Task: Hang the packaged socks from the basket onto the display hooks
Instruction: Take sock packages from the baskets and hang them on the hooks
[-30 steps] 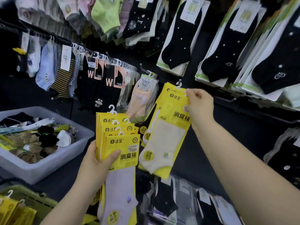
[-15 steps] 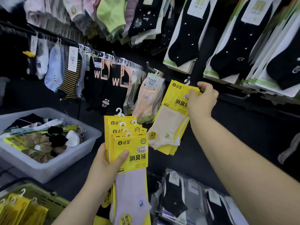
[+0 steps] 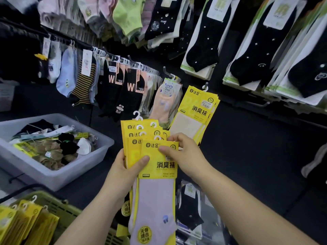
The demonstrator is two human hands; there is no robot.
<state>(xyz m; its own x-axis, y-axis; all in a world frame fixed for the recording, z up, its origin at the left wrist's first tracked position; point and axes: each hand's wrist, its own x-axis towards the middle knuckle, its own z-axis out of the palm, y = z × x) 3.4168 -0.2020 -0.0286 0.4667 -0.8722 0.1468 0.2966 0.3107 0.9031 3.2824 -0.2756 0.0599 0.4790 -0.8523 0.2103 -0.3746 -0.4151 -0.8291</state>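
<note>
My left hand (image 3: 126, 171) grips a fanned stack of yellow sock packs (image 3: 141, 138) with white hangers, thumb across the front. My right hand (image 3: 184, 154) pinches the top edge of the front pack (image 3: 159, 167), which shows a pale lilac sock. Up and to the right, yellow packs with a cream sock (image 3: 196, 114) hang from a display hook (image 3: 206, 87), free of both hands. A green basket (image 3: 58, 211) at the lower left holds more yellow packs (image 3: 24, 221).
A grey plastic bin (image 3: 58, 177) of loose socks stands at the left. Rows of hung socks (image 3: 113, 82) fill the dark wall, with large black sock packs (image 3: 247, 50) at the upper right. More bagged socks (image 3: 191, 207) lie low in the middle.
My right hand let go of the cream-sock pack on the hook and came down to the stack in my left hand, now pinching the front pack's top.
</note>
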